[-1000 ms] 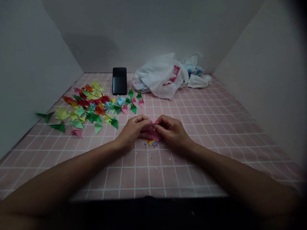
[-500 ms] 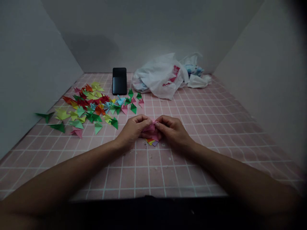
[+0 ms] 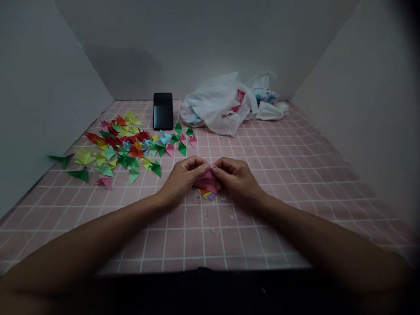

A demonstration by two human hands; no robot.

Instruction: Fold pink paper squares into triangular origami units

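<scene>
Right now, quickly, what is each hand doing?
Left hand: closed, pinching the folded pink paper.
Right hand: closed, pinching the same paper.

Two hands [image 3: 183, 180] — one pink origami piece [image 3: 206, 180] pinched between them — one black smartphone [image 3: 163, 111], one white plastic bag [image 3: 215, 105], and dozens of folded paper triangles [image 3: 136, 151], too many to count exactly.

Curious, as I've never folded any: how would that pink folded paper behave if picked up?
The pink folded paper is probably very light, since the left hand and right hand just pinch it. Its crisp creases suggest some stiffness along the folds, but the thin flaps would likely bend or crumple easily.
</scene>
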